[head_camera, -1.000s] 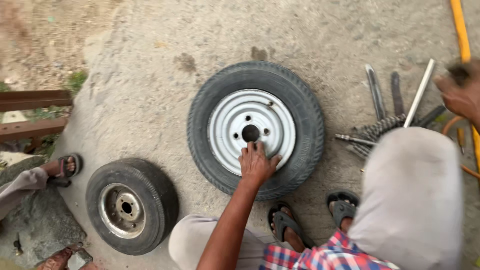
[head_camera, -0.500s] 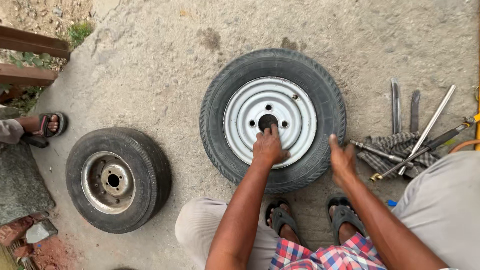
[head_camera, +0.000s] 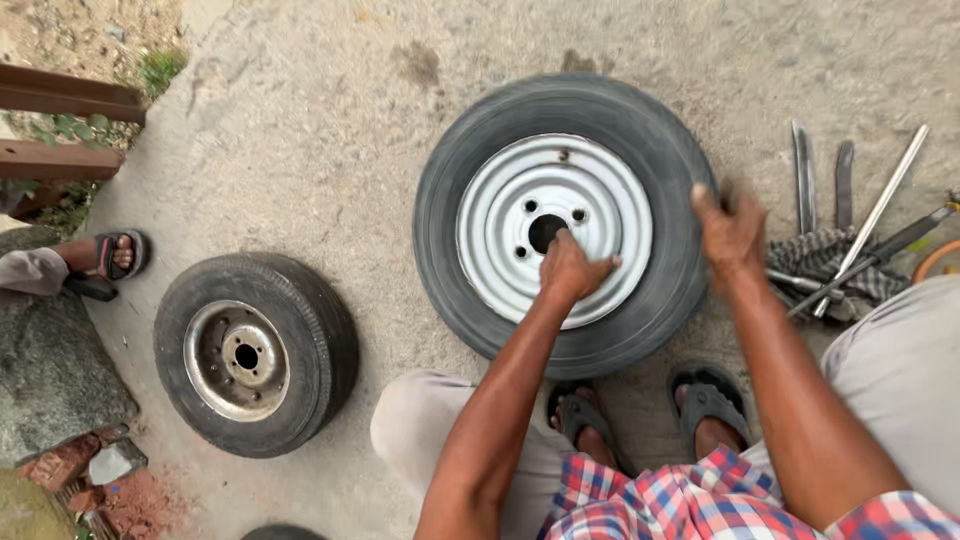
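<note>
My left hand sits on the silver rim of the large tyre lying flat on the concrete ground at the frame's centre, fingers curled into its hub hole. My right hand rests on the tyre's right sidewall, fingers loosely together, blurred. Metal tools lie at the right edge. A smaller wheel lies at lower left, well apart; another person's sandalled foot is at the left edge.
</note>
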